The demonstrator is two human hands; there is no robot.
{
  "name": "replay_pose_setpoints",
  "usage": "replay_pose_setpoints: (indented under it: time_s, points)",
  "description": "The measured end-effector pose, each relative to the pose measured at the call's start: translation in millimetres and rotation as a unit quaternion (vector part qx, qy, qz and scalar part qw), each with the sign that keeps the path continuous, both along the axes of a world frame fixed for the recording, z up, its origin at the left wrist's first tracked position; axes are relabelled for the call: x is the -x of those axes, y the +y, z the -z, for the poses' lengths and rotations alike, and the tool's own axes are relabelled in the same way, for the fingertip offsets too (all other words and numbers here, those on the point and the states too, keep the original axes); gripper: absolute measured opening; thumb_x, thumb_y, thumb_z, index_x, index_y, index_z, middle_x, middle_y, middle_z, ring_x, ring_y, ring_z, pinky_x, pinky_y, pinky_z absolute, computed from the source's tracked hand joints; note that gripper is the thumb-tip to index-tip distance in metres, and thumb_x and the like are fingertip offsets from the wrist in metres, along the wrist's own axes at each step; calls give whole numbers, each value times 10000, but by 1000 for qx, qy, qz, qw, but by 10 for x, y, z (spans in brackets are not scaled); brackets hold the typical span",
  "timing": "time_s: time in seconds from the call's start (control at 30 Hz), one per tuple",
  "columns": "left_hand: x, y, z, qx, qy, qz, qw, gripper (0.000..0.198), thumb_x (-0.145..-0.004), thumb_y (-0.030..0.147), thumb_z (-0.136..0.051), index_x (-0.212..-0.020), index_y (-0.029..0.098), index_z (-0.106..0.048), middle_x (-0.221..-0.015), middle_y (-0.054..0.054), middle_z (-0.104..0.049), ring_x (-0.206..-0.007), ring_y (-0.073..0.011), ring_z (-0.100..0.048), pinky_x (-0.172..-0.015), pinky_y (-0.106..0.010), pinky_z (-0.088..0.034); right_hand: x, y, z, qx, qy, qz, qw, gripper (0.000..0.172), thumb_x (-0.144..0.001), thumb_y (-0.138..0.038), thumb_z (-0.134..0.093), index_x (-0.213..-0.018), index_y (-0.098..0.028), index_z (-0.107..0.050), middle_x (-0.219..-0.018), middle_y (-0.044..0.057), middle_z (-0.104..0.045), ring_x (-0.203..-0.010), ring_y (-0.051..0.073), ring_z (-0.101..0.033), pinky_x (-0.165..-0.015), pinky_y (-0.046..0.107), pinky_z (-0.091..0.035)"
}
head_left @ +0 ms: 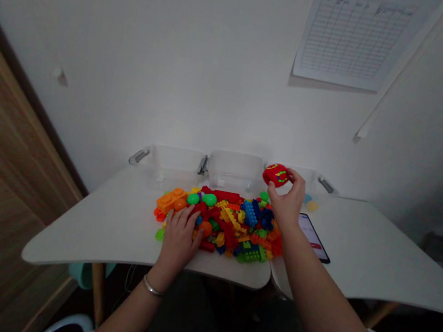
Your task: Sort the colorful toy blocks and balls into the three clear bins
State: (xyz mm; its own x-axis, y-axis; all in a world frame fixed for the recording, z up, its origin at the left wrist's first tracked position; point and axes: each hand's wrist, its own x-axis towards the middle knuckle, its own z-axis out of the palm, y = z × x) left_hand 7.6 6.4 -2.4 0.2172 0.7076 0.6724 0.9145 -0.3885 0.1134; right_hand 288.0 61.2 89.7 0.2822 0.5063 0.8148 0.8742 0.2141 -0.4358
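Observation:
A mixed pile of colourful plastic toy bricks lies on the white table, with orange and green balls among them. My left hand rests on the pile's left side, palm down and fingers apart, touching an orange ball. Raised above the right end of the pile, my right hand pinches a red rounded toy piece patterned with small green, yellow and blue marks. That piece is in front of the right-hand clear box. Which bricks lie under my left fingers is hidden.
Two more clear plastic boxes stand along the wall behind the pile. A phone with a lit screen lies right of the bricks. Beyond it are pale blue and yellow discs. A printed sheet hangs on the wall.

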Motion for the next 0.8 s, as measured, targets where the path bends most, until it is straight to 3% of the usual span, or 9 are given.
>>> replay_pose_setpoints:
  time_s: [0.13, 0.27, 0.43, 0.57, 0.8]
  points:
    - [-6, -8, -12, -1, -6, 4, 1000, 422, -916, 358, -448, -1261, 156, -584, -1337, -156, -574, -1212, -309, -515, -1116, -573, -295, -532, 182, 31, 4, 5, 40, 999, 477, -810, -367, -501, -1230, -142, -480, -1187, 152, -563, -1115, 263, -516, -983, 406, -409]
    - [-4, -9, -13, 0, -10, 6, 1000, 416, -917, 356, -449, -1265, 173, -586, -1342, -143, -576, -1212, -307, -518, -1116, -572, -298, -786, 351, 64, 52, 11, 66, 996, 432, -825, -345, -465, -1207, -151, -522, -1168, 150, -583, -1123, 270, -499, -979, 415, -402]
    - [6, -3, -3, -2, -1, 3, 1000, 411, -921, 350, -449, -1256, 158, -589, -1358, -146, -564, -1230, -314, -499, -1110, -574, -308, -844, 514, 83, 178, 21, 91, 980, 460, -825, -371, -506, -1244, -190, -570, -1206, 146, -580, -1120, 266, -529, -952, 387, -412]
    - [10, 6, 15, -2, 3, 2, 1000, 418, -921, 349, -448, -1263, 149, -582, -1354, -155, -563, -1232, -315, -494, -1109, -576, -308, -851, 600, 74, 308, -14, 105, 945, 441, -842, -414, -522, -1241, -246, -607, -1145, 127, -644, -1083, 271, -587, -924, 402, -413]
    - [9, 20, 46, 0, -6, 2, 1000, 410, -915, 352, -449, -1266, 180, -574, -1359, -139, -557, -1239, -305, -491, -1120, -564, -288, -860, 684, -20, 437, -62, 106, 891, 423, -904, -434, -409, -1214, -279, -653, -1157, 95, -694, -1097, 282, -618, -904, 417, -406]
